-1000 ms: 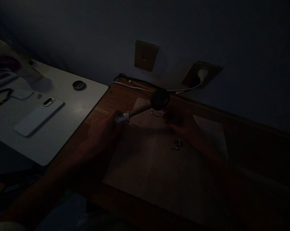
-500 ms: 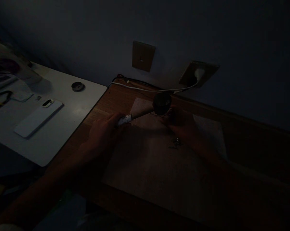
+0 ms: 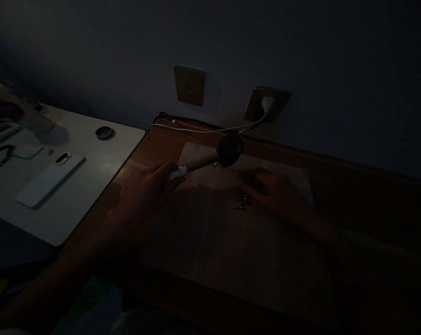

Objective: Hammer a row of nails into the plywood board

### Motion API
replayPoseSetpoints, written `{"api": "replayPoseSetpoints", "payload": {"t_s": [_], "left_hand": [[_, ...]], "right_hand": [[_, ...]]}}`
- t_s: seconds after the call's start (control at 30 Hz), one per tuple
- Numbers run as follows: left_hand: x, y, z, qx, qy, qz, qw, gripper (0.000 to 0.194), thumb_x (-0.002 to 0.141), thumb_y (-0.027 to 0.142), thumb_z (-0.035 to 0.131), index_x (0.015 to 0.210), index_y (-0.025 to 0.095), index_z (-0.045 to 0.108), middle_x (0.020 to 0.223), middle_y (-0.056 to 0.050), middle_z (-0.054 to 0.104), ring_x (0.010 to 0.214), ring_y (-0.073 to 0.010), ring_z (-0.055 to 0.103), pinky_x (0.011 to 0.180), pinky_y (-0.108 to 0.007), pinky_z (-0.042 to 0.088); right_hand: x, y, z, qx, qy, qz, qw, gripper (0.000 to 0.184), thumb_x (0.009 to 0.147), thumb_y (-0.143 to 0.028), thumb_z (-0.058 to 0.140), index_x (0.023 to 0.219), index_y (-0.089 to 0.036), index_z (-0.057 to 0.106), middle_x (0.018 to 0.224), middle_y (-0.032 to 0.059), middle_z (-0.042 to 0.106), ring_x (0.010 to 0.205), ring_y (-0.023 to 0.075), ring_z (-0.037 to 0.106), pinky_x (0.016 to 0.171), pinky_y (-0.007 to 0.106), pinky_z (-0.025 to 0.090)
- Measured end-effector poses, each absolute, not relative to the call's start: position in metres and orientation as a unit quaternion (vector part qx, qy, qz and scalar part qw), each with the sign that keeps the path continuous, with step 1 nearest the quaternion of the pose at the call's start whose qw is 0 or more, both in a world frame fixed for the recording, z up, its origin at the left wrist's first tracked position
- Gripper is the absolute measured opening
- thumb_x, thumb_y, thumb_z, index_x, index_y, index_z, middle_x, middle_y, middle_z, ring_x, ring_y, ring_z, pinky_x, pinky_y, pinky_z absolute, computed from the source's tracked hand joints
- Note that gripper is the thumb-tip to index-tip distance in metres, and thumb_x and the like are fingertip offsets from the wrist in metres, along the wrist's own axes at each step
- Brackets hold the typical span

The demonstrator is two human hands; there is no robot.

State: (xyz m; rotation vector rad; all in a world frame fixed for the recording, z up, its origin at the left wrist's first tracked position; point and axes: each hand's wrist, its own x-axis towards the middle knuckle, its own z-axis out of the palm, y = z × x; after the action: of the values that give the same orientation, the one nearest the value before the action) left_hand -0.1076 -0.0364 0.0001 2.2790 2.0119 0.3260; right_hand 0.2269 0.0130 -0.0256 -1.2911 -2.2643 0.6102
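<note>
In dim light, my left hand [image 3: 149, 186] is closed around the pale, dark-speckled grip of a rubber mallet [image 3: 202, 161]. Its black head is raised over the far part of a pale flat board [image 3: 210, 242]. My right hand [image 3: 269, 188] hovers over the board with thumb and fingers apart, and nothing shows between them. Just beside its thumb lies a small pile of shiny nails or screws [image 3: 243, 201]; which kind is too dark to tell. A tiny bright metal piece [image 3: 215, 163] shows at the board's far side, near the mallet head.
The board lies on a wooden tabletop [image 3: 135, 163] against the wall. A white cable [image 3: 203, 131] runs along the back to a plug in a wall socket [image 3: 254, 104]. On the white table [image 3: 88, 186] at left are a phone [image 3: 51, 179] and a round tin [image 3: 105, 133].
My right hand has drawn back from beside the mallet head toward the small metal pile, its fingers parting. The mallet stays in my left hand. The view has shifted slightly.
</note>
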Motion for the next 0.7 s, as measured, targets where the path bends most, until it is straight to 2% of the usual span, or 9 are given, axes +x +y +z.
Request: {"api": "replayPoseSetpoints", "payload": {"t_s": [0.13,0.23,0.53,0.7], "left_hand": [[-0.106,-0.033,0.005,0.753,0.650,0.091,0.049,0.036,0.103,0.052,0.057,0.117,0.024,0.075,0.103,-0.009,0.079,0.087,-0.0269,0.074,0.068,-0.032,0.046],[-0.106,-0.032,0.005,0.749,0.653,0.100,0.048,0.037,0.102,0.054,0.058,0.117,0.024,0.075,0.103,-0.009,0.079,0.087,-0.0267,0.074,0.068,-0.032,0.046],[-0.104,-0.029,0.003,0.746,0.656,0.087,0.073,0.037,0.100,0.055,0.060,0.116,0.026,0.076,0.098,-0.008,0.079,0.084,-0.0269,0.074,0.065,-0.032,0.044],[-0.105,-0.029,-0.004,0.731,0.664,0.135,0.079,0.043,0.101,0.058,0.059,0.122,0.024,0.074,0.100,-0.008,0.079,0.084,-0.0256,0.074,0.067,-0.031,0.047]], "right_hand": [[0.233,0.007,-0.021,-0.427,-0.845,0.264,0.182,0.027,0.094,-0.026,0.068,0.119,-0.028,0.079,0.114,0.0077,0.082,0.099,0.0291,0.078,0.089,0.046,0.063],[0.235,0.004,-0.019,-0.395,-0.856,0.283,0.176,0.028,0.092,-0.019,0.066,0.113,-0.031,0.080,0.115,0.0056,0.082,0.102,0.0287,0.078,0.093,0.047,0.062],[0.230,0.002,-0.022,-0.356,-0.880,0.274,0.156,0.016,0.091,-0.017,0.068,0.096,-0.027,0.080,0.103,0.0067,0.076,0.088,0.0228,0.073,0.082,0.039,0.061],[0.228,0.006,-0.019,-0.366,-0.870,0.299,0.145,0.014,0.089,-0.016,0.069,0.089,-0.027,0.078,0.097,0.0043,0.076,0.084,0.0223,0.073,0.077,0.038,0.059]]}}
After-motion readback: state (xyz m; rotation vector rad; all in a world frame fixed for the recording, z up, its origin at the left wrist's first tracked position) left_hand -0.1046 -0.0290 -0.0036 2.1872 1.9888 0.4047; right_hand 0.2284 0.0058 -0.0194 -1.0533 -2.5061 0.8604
